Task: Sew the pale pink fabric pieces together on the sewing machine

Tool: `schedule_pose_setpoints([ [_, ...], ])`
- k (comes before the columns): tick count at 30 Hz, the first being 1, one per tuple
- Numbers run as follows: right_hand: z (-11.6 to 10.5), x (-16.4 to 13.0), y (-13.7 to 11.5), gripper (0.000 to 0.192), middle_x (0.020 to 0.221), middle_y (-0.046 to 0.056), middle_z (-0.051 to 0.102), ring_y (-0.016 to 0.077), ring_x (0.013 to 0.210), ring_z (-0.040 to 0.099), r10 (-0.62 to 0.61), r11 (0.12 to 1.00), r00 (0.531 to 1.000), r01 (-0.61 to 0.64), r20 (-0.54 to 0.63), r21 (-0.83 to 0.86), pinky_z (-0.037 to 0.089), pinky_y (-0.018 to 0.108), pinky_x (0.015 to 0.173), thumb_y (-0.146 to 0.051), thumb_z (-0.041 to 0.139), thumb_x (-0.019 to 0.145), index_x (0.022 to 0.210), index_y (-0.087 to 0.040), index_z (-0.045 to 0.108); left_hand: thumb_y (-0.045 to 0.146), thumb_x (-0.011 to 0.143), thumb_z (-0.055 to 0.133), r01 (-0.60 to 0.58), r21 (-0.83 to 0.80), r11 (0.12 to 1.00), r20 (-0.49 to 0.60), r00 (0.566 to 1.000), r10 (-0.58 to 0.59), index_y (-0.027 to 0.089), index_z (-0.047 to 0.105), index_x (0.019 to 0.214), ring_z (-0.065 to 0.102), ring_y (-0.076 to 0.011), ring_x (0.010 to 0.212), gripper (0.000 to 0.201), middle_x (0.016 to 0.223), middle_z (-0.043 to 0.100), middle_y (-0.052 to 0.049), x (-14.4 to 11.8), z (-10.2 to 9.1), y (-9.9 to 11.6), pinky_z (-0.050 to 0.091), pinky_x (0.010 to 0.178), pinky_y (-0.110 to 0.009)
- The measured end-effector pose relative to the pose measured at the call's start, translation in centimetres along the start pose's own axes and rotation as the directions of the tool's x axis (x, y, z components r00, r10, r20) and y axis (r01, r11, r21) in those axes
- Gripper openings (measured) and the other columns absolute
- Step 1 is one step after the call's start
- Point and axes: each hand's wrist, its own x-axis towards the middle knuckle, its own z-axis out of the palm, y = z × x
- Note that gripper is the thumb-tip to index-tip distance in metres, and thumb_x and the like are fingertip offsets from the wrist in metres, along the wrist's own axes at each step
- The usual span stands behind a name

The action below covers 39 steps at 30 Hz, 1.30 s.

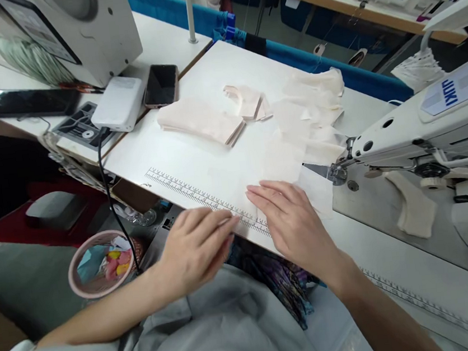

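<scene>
White bench (199, 162) carries a sewing machine (430, 119) at 3 o'clock. Stacked cloth pieces (200, 120) lie at 12 o'clock, loose cloth pieces (307, 116) at 1 o'clock. Right hand (294, 222), grip released, lies flat on a thin cloth piece (283, 161) by the printed ruler (202, 196). Left hand (195, 247), grip loosely curled and holding nothing, touches the bench edge at 6 o'clock. A phone (160, 85) lies at 11 o'clock.

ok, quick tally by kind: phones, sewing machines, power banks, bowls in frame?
Phones: 2, large phone, small phone
Sewing machines: 2, JUKI sewing machine, second sewing machine
Power banks: 1, white power bank
Bowls: 1, pink bowl
Total: 6
</scene>
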Motion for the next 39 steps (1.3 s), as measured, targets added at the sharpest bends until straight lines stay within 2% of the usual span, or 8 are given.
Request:
schedule_pose_setpoints([
  [4,0.0,1.7,1.2,0.047,0.139,0.007,0.056,0.0244,0.136,0.039,-0.074,0.997,0.99,0.075,0.118,-0.003,0.029,0.05,0.114,-0.005,0.034,0.092,0.136,-0.011,0.051,0.019,0.093,0.051,-0.056,-0.017,0.998,0.069,0.996,0.057,0.012,0.054,0.129,0.054,-0.0238,0.122,0.037,0.134,0.06,-0.008,-0.9,1.4,2.2,0.04,0.104,-0.04],
  [9,0.7,2.8,1.9,0.047,0.151,0.004,0.042,0.0254,0.144,0.028,-0.109,0.992,0.965,0.121,0.238,-0.037,0.021,0.055,0.117,-0.014,0.034,0.096,0.142,-0.015,0.045,0.028,0.097,0.046,-0.077,0.007,0.997,0.146,0.986,0.076,0.009,0.047,0.137,0.048,-0.0242,0.133,0.045,0.141,0.054,-0.009,-0.5,2.6,1.9,0.018,0.121,-0.045],
  [12,1.2,3.0,2.0,0.046,0.153,0.003,0.037,0.0264,0.145,0.026,-0.098,0.989,0.961,0.122,0.259,-0.079,0.019,0.057,0.118,-0.021,0.034,0.099,0.143,-0.016,0.045,0.029,0.097,0.047,-0.077,0.032,0.997,0.167,0.983,0.071,0.011,0.048,0.138,0.05,-0.023,0.131,0.044,0.139,0.056,-0.008,-0.5,2.4,1.4,0.015,0.123,-0.046],
  [21,2.2,3.2,2.0,0.047,0.153,0.005,0.038,0.0279,0.146,0.022,-0.088,0.982,0.981,0.115,0.175,-0.153,0.015,0.06,0.118,-0.023,0.036,0.098,0.145,-0.016,0.042,0.028,0.096,0.049,-0.03,0.005,1.0,0.2,0.979,0.028,0.017,0.041,0.144,0.047,-0.0222,0.134,0.05,0.141,0.054,-0.008,-0.9,1.3,0.3,0.017,0.123,-0.045],
  [25,1.8,2.9,2.3,0.05,0.154,0.006,0.036,0.0251,0.147,0.02,-0.053,0.991,0.989,0.068,0.137,-0.112,0.015,0.058,0.119,-0.022,0.034,0.098,0.149,-0.017,0.035,0.027,0.095,0.051,-0.005,-0.014,1.0,0.17,0.985,0.008,0.013,0.044,0.141,0.047,-0.0241,0.134,0.049,0.141,0.054,-0.012,-0.8,0.9,0.6,0.026,0.12,-0.045],
  [28,1.6,2.7,2.3,0.047,0.154,0.005,0.038,0.0256,0.147,0.02,-0.057,0.992,0.989,0.071,0.134,-0.103,0.014,0.06,0.118,-0.024,0.033,0.1,0.146,-0.018,0.039,0.027,0.094,0.052,0.005,0.005,1.0,0.137,0.99,-0.006,0.008,0.049,0.136,0.05,-0.025,0.13,0.046,0.138,0.056,-0.013,-0.7,1.0,1.1,0.03,0.118,-0.043],
  [31,1.6,2.4,2.2,0.045,0.154,0.005,0.036,0.028,0.147,0.019,-0.091,0.987,0.982,0.111,0.165,-0.115,0.014,0.063,0.117,-0.028,0.035,0.101,0.145,-0.02,0.042,0.031,0.095,0.051,0.025,0.038,0.999,0.14,0.99,-0.03,0.006,0.049,0.136,0.047,-0.0264,0.133,0.048,0.14,0.054,-0.014,-0.6,1.4,1.4,0.025,0.12,-0.044],
  [39,2.0,2.4,2.0,0.044,0.153,0.003,0.038,0.0284,0.146,0.024,-0.109,0.974,0.979,0.14,0.172,-0.181,0.018,0.062,0.117,-0.028,0.038,0.101,0.143,-0.02,0.044,0.032,0.096,0.049,0.033,0.096,0.995,0.164,0.985,-0.049,0.011,0.044,0.142,0.042,-0.0247,0.138,0.051,0.146,0.048,-0.01,-1.0,2.1,1.8,0.013,0.123,-0.042],
])
